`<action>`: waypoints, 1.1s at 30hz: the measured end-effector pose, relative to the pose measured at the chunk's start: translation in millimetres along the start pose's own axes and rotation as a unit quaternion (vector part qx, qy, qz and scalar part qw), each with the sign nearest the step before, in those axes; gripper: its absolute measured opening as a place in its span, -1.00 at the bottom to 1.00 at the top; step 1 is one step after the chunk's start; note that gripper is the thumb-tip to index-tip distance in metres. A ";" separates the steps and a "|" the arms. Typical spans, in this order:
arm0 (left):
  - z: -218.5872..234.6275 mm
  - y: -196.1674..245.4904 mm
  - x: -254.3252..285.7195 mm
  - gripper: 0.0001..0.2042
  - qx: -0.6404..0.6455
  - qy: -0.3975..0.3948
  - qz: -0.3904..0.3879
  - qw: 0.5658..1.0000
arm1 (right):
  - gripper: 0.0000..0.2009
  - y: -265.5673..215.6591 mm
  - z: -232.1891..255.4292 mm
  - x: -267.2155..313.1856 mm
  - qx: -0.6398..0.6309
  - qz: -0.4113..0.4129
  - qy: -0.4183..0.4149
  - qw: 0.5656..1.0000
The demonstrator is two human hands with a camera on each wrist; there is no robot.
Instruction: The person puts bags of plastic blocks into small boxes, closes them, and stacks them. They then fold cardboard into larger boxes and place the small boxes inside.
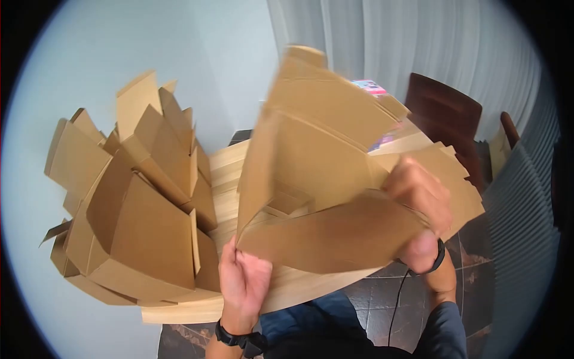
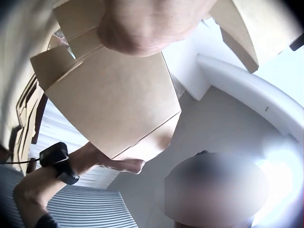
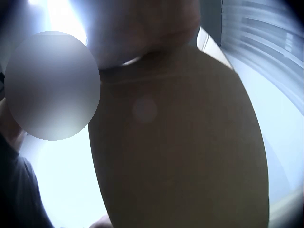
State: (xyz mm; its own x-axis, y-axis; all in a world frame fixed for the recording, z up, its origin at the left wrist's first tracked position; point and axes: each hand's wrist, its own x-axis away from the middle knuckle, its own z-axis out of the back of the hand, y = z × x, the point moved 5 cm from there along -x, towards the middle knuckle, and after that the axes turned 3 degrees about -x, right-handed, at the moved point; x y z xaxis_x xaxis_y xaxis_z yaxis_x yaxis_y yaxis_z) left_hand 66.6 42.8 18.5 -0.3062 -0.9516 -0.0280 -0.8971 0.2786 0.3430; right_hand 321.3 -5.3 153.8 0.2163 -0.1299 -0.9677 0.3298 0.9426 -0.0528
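Observation:
A partly unfolded brown cardboard box is held over the table, its flaps spread and its inside facing up. My left hand holds the near left corner, fingertips at the edge. At the right end of the near panel, my right hand grips the cardboard with curled fingers. In the left wrist view the box's outer panel shows folded side flaps, with the right hand beneath its lower edge. A broad, dark cardboard panel fills much of the right wrist view.
Several opened cardboard boxes crowd the left of the wooden table. Flattened cardboard lies at the right edge. A pink and blue printed item sits behind the held box. A brown chair stands beyond, by the curtain.

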 end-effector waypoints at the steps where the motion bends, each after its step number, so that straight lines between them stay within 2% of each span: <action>1: 8.9 4.2 15.0 -0.69 0.010 0.114 -0.033 0.993 | -0.58 7.0 -7.1 -10.1 0.003 -0.016 0.005 1.000; 3: 30.1 12.7 43.3 -0.72 -0.077 0.172 -0.041 0.981 | -0.58 10.4 -30.3 -16.5 -0.011 0.052 -0.057 0.997; 4: 55.5 14.2 58.7 -0.72 -0.035 0.154 0.001 0.987 | -0.62 10.7 -41.4 -20.9 0.011 0.059 -0.104 0.993; 5: 45.2 18.9 71.4 -0.71 -0.134 0.256 0.001 0.957 | -0.62 9.2 -50.7 -24.5 -0.009 0.065 -0.103 0.993; 6: 33.7 23.4 85.9 -0.70 -0.227 0.355 0.022 0.907 | -0.63 5.9 -63.2 -26.2 -0.033 0.074 -0.142 0.986; 7: 76.8 28.9 93.7 -0.66 -0.182 0.271 0.080 0.942 | -0.64 2.7 -72.9 -27.6 -0.053 0.082 -0.181 0.979; 8: 73.5 40.2 108.8 -0.62 -0.352 0.258 0.012 0.900 | -0.67 1.4 -75.8 -32.6 -0.083 0.087 -0.188 0.975; 10: 28.8 53.0 122.6 -0.46 -0.488 0.243 -0.070 0.835 | -0.68 5.8 -66.8 -47.4 -0.131 0.105 -0.207 0.964; 11: 8.7 54.8 120.1 -0.46 -0.488 0.245 -0.072 0.835 | -0.69 7.6 -63.2 -51.2 -0.170 0.123 -0.227 0.951; 13: -42.5 56.8 109.8 -0.32 -0.600 0.073 -0.164 0.780 | -0.51 6.9 -67.4 -55.2 -0.213 0.149 -0.195 0.946; 14: -64.4 55.6 103.1 -0.23 -0.643 -0.015 -0.207 0.737 | -0.52 4.0 -68.6 -59.1 -0.256 0.146 -0.205 0.933; 15: -76.6 56.1 92.5 -0.06 -0.668 0.015 -0.254 0.699 | -0.52 0.0 -69.5 -60.0 -0.277 0.142 -0.214 0.926; 17: -100.0 57.9 67.1 -0.08 -0.610 -0.071 -0.225 0.757 | -0.53 -7.0 -72.8 -57.6 -0.294 0.123 -0.212 0.924; 19: -100.5 46.4 52.2 -0.19 -0.546 -0.069 -0.157 0.820 | -0.53 -14.4 -68.8 -52.0 -0.294 0.107 -0.202 0.928; 20: -101.6 38.8 48.9 -0.25 -0.518 -0.063 -0.131 0.843 | -0.61 -15.1 -65.2 -50.5 -0.298 0.091 -0.224 0.924; 21: -104.2 32.9 54.1 -0.34 -0.529 -0.060 -0.138 0.835 | -0.68 -14.1 -63.4 -47.9 -0.306 0.080 -0.244 0.917; 23: -89.8 24.0 65.9 -0.42 -0.553 -0.045 -0.134 0.821 | -0.59 -15.1 -56.6 -33.5 -0.310 0.074 -0.252 0.914; 27: -58.6 33.2 89.4 -0.45 -0.583 -0.001 -0.147 0.799 | -0.56 -18.6 -49.7 -14.5 -0.281 0.034 -0.295 0.913; 28: -64.9 44.0 103.3 -0.42 -0.708 -0.057 -0.196 0.676 | -0.50 -18.2 -48.5 -14.7 -0.289 0.046 -0.302 0.907; 29: -80.1 54.9 112.7 -0.31 -0.768 -0.078 -0.299 0.561 | -0.51 -17.6 -45.0 -9.4 -0.292 0.040 -0.287 0.911; 31: -107.4 75.2 136.9 -0.09 -0.818 -0.012 -0.514 0.257 | -0.53 -16.2 -38.6 -10.7 -0.296 0.078 -0.288 0.907; 32: -122.3 89.0 144.8 -0.01 -0.789 0.087 -0.588 0.156 | -0.56 -18.0 -34.2 -9.0 -0.289 0.069 -0.272 0.915; 33: -141.2 104.3 135.2 0.00 -0.830 0.107 -0.531 0.132 | -0.54 -15.7 -29.1 -7.6 -0.289 0.092 -0.283 0.910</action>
State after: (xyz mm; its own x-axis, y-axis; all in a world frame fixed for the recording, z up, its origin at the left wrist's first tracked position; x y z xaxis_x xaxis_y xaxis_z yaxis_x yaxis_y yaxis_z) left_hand -23.4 -75.2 183.0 -0.1131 -0.3702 -0.9220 0.9630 -0.2693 -0.0100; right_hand 287.7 -10.1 154.8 0.7112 0.0631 -0.7001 -0.2630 0.9475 -0.1818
